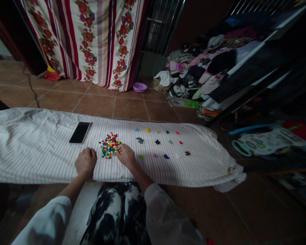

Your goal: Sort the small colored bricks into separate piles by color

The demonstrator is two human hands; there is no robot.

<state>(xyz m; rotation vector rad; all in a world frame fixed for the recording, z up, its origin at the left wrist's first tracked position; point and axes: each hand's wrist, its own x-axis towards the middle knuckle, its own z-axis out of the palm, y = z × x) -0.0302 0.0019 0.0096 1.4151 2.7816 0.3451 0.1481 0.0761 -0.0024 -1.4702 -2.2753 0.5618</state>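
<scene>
A mixed pile of small coloured pieces, bead-like in size, lies on a striped cloth. At the pile's right edge is my right hand, its fingertips pinched together among the pieces; what sits between them is too small to make out. Left of the pile my left hand rests on the cloth, fingers curled in. To the right, little single-colour groups lie in rows, among them a yellow group, a grey group, a black group, a purple group and a brown group.
A dark-screened phone lies on the cloth behind my left hand. Beyond the table are a floral curtain, a purple basin and a red dustpan on the tiled floor. A heap of clothes fills the back right.
</scene>
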